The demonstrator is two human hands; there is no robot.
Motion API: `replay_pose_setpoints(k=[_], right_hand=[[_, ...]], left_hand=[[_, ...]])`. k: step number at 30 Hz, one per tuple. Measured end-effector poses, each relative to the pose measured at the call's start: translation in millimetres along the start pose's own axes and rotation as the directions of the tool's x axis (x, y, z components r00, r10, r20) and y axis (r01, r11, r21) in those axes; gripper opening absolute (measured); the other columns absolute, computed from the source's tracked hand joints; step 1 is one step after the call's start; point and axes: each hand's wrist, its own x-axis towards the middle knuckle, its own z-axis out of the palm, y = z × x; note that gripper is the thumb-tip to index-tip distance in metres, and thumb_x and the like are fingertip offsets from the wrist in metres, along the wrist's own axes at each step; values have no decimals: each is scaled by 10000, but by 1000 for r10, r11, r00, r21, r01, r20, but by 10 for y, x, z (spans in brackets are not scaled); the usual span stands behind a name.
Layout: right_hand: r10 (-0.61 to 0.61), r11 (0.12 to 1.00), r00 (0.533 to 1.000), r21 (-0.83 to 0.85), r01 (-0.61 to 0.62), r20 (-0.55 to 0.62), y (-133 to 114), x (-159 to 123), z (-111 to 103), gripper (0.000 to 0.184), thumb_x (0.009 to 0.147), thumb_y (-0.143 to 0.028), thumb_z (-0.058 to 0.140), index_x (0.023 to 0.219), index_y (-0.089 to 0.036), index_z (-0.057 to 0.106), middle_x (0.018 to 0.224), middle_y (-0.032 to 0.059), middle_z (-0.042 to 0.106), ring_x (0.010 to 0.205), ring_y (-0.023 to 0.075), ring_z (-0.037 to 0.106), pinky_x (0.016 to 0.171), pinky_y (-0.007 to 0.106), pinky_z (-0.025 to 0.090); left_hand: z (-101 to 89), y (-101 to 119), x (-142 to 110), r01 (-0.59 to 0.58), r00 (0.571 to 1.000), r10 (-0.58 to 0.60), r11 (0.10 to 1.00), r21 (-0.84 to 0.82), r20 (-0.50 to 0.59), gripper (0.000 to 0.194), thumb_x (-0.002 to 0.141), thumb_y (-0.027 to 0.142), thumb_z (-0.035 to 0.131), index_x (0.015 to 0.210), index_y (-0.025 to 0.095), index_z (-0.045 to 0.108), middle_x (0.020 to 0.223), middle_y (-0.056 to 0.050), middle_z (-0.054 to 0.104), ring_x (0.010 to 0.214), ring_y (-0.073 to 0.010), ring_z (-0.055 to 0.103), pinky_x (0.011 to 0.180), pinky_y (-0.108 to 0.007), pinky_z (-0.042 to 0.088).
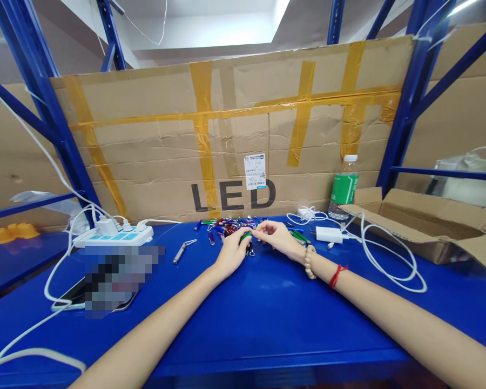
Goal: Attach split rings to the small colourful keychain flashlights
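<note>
My left hand (pixel 234 249) is closed round a small, slim green metal piece (pixel 246 236), its exact kind too small to tell. My right hand (pixel 278 237) meets it from the right, thumb and fingertips pinched together at the piece's end; whatever they grip is hidden. Behind and beneath both hands lies a loose pile of small shiny pieces (pixel 216 226) in blue, green, red and purple, some with metal rings. Left of the pile, a single silver hinged piece (pixel 180 253) with a thin arm swung out rests on the blue table (pixel 267 324).
A white power strip (pixel 133 236) with plugs and a partly blurred phone (pixel 75 294) are at the left. To the right are a white adapter (pixel 329 234), looped white cable (pixel 409 265), green-labelled bottle (pixel 343 189) and open cardboard box (pixel 421 227). A taped cardboard wall (pixel 162 162) closes the back.
</note>
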Motion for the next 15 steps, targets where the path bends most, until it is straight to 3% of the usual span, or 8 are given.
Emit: replay_pose_setpoints(k=[7,12,15], right_hand=[[-63,997,998,41,62,26,64,25,-6,348,643,-409,654,867,-144,680,867,66,641,696,124,575,634,252,455],[-63,998,996,36,61,64,93,28,-39,317,623,-415,667,802,-155,697,833,53,645,741,140,579,675,272,453],[-88,996,991,27,86,101,119,30,-72,275,604,-408,684,711,-155,694,792,45,638,744,140,572,698,281,447]], left_hand=[[15,-71,24,31,999,-31,999,18,-12,274,832,242,382,1011,181,579,724,-13,613,708,-155,559,732,-274,424],[13,-81,11,19,999,-19,1000,4,36,249,825,248,390,970,207,588,805,-14,636,780,-162,565,757,-275,417],[2,-73,-10,14,995,-16,1000,21,97,222,827,256,384,901,190,583,779,-13,631,721,-152,558,694,-255,420]])
